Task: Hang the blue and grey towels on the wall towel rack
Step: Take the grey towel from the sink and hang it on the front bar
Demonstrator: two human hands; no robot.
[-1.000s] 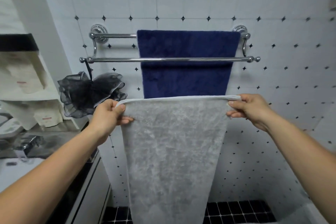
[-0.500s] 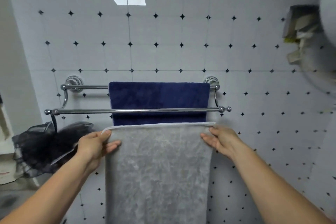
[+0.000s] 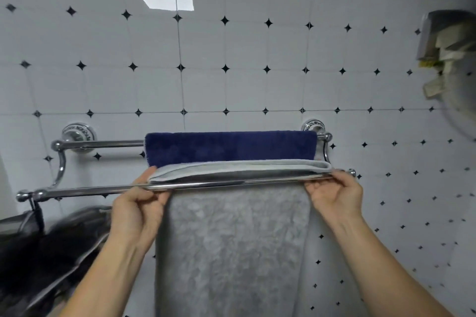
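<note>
Hanging down in front of the tiled wall, the grey towel has its top strip folded over the front bar of the chrome towel rack; how far that strip drops behind the bar is hidden, and the towel's lower end is cut off by the bottom of the picture. The left hand pinches the towel's upper left corner, thumb and curled fingers clamped on the cloth just at the bar, one finger reaching up behind the fold; the right hand grips the upper right corner, fingers curled together on the hem and touching the bar near its knobbed end. The blue towel is draped over the rear bar, close to the wall; only its upper band shows, the rest lies behind the grey one. A black mesh bath sponge hangs by a loop from the left end of the front bar; it is blurred and partly cut off at the picture's edge. At the far right a wall holder with pale contents is smeared; what it carries cannot be told.
</note>
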